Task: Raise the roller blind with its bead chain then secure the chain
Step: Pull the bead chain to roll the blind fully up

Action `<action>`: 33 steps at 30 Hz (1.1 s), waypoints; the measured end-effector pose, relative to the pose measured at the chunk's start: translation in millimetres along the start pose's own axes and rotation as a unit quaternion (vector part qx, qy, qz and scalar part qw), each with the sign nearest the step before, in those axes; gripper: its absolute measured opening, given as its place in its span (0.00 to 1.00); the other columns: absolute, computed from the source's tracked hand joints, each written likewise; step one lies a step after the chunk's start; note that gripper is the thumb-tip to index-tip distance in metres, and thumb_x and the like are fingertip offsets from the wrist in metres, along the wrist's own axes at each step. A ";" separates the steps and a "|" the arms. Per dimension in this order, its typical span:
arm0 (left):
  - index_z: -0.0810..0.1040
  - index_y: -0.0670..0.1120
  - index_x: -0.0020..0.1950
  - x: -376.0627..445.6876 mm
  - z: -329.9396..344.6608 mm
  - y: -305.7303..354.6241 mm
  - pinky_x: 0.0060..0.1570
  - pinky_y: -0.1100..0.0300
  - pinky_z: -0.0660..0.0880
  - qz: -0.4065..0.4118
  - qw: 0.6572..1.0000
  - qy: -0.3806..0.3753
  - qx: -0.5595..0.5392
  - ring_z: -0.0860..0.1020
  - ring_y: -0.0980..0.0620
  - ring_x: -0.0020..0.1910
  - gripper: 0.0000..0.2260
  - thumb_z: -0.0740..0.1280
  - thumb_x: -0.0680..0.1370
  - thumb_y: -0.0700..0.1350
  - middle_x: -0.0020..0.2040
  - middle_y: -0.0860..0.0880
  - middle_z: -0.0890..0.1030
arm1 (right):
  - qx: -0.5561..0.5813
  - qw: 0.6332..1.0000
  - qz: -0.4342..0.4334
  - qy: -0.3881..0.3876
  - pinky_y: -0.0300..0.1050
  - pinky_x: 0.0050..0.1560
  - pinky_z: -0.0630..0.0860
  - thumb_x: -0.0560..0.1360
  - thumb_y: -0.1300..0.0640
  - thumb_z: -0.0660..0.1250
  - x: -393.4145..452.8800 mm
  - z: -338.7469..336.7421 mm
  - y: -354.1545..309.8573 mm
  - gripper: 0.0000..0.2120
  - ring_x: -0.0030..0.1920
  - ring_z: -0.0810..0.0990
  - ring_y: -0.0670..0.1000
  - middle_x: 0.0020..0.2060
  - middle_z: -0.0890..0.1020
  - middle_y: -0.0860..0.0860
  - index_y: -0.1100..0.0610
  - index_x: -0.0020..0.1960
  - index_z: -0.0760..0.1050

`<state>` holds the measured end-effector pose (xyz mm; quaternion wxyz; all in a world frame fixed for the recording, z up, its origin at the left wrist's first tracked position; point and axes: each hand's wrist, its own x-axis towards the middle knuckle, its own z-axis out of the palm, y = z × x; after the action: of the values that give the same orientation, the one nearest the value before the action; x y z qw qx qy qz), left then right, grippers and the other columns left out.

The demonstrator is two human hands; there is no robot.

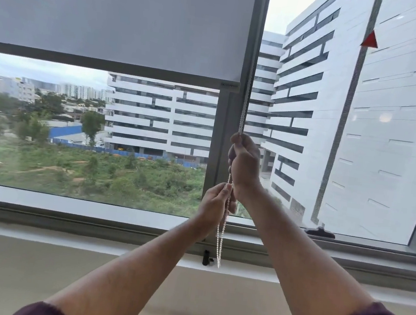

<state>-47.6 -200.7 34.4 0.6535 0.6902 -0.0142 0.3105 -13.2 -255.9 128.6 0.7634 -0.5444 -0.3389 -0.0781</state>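
A grey roller blind covers the upper part of the left window pane, with its bottom bar a little above mid-height. A white bead chain hangs down along the grey window post. My right hand is closed around the chain, higher up. Just below it, my left hand pinches the chain between its fingers. The chain's loop dangles below both hands, down to the sill.
A small black chain holder sits on the white sill next to the loop's lower end. A black window handle lies on the right pane's frame. A red triangle sticker is on the right glass.
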 end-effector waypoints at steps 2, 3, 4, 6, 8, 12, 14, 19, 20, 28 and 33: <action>0.76 0.41 0.49 4.1 -4.3 0.2 0.37 0.64 0.72 -0.009 1.000 0.013 0.014 0.75 0.51 0.37 0.13 0.53 0.87 0.40 0.40 0.44 0.77 | -0.004 1.000 -0.001 0.004 0.37 0.26 0.60 0.84 0.57 0.59 -3.5 -0.6 7.1 0.19 0.25 0.62 0.45 0.24 0.68 0.44 0.47 0.36 0.75; 0.77 0.40 0.53 7.4 -6.4 2.6 0.42 0.62 0.73 -0.009 1.000 0.023 0.016 0.75 0.50 0.41 0.13 0.52 0.87 0.40 0.43 0.44 0.77 | -0.002 1.000 0.000 0.003 0.38 0.27 0.60 0.84 0.57 0.60 -5.1 -1.0 10.1 0.20 0.25 0.62 0.45 0.25 0.68 0.44 0.46 0.35 0.75; 0.77 0.39 0.57 11.4 -8.3 6.8 0.46 0.59 0.72 -0.006 0.999 0.032 0.014 0.75 0.49 0.44 0.14 0.52 0.87 0.40 0.45 0.44 0.78 | 0.003 1.000 0.002 0.001 0.39 0.28 0.60 0.84 0.57 0.60 -6.4 -1.1 12.9 0.21 0.26 0.62 0.44 0.25 0.67 0.44 0.45 0.34 0.75; 0.77 0.40 0.55 20.6 -11.6 21.8 0.49 0.56 0.72 0.011 0.999 0.047 0.006 0.76 0.50 0.44 0.15 0.52 0.87 0.42 0.44 0.45 0.79 | 0.025 1.000 0.005 -0.002 0.38 0.29 0.63 0.85 0.59 0.59 -8.3 -1.8 17.8 0.20 0.26 0.63 0.43 0.26 0.67 0.45 0.48 0.35 0.73; 0.77 0.39 0.54 31.6 -12.5 44.6 0.50 0.55 0.74 0.029 0.998 0.051 -0.004 0.78 0.48 0.46 0.15 0.53 0.87 0.44 0.47 0.41 0.80 | 0.064 0.998 0.011 -0.010 0.38 0.31 0.66 0.85 0.62 0.58 -9.8 -1.5 22.8 0.17 0.27 0.67 0.43 0.27 0.70 0.46 0.54 0.39 0.73; 0.78 0.41 0.62 53.5 -7.9 89.9 0.58 0.52 0.78 0.051 0.997 0.059 0.001 0.81 0.44 0.56 0.15 0.55 0.87 0.46 0.56 0.40 0.84 | 0.071 0.997 0.019 -0.029 0.43 0.35 0.62 0.86 0.62 0.55 -19.0 -2.8 35.6 0.13 0.33 0.65 0.51 0.33 0.69 0.56 0.63 0.48 0.75; 0.76 0.40 0.63 62.5 -1.3 109.8 0.59 0.50 0.77 0.066 0.997 0.041 0.007 0.81 0.44 0.54 0.14 0.54 0.86 0.43 0.54 0.41 0.84 | 0.029 0.999 0.023 -0.024 0.40 0.29 0.59 0.86 0.62 0.56 -25.3 -4.3 42.8 0.15 0.29 0.62 0.47 0.29 0.67 0.51 0.54 0.42 0.73; 0.76 0.43 0.56 75.5 10.0 134.9 0.35 0.58 0.72 0.041 0.998 0.041 -0.029 0.75 0.51 0.34 0.12 0.53 0.86 0.43 0.38 0.48 0.77 | 0.018 0.999 0.029 -0.028 0.36 0.26 0.58 0.84 0.67 0.55 -35.2 -5.9 59.5 0.17 0.27 0.60 0.44 0.28 0.65 0.49 0.52 0.41 0.72; 0.76 0.46 0.49 77.1 10.3 132.7 0.34 0.56 0.68 0.050 0.997 0.062 -0.012 0.70 0.52 0.32 0.13 0.54 0.86 0.45 0.36 0.49 0.74 | 0.017 0.999 0.027 -0.029 0.35 0.25 0.58 0.83 0.68 0.55 -35.4 -7.3 63.0 0.17 0.26 0.60 0.43 0.28 0.65 0.49 0.53 0.41 0.72; 0.73 0.40 0.44 57.7 15.6 101.1 0.33 0.54 0.58 0.107 0.989 0.101 0.015 0.61 0.51 0.30 0.15 0.57 0.86 0.47 0.31 0.47 0.64 | -0.138 0.978 0.067 -0.139 0.39 0.33 0.67 0.70 0.76 0.56 -6.9 -39.3 55.4 0.15 0.33 0.72 0.46 0.33 0.76 0.51 0.63 0.43 0.77; 0.74 0.42 0.41 57.0 8.9 85.3 0.33 0.53 0.63 0.105 0.989 0.100 0.006 0.64 0.51 0.30 0.16 0.58 0.86 0.46 0.30 0.50 0.68 | -0.071 0.993 0.041 -0.084 0.38 0.47 0.78 0.69 0.77 0.55 38.2 -39.1 -6.0 0.27 0.55 0.82 0.51 0.54 0.85 0.55 0.60 0.60 0.81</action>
<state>-34.2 -199.2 136.5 0.6115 0.6539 -0.0196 0.4450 29.8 -283.3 149.3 0.6939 -0.6155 -0.3729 -0.0245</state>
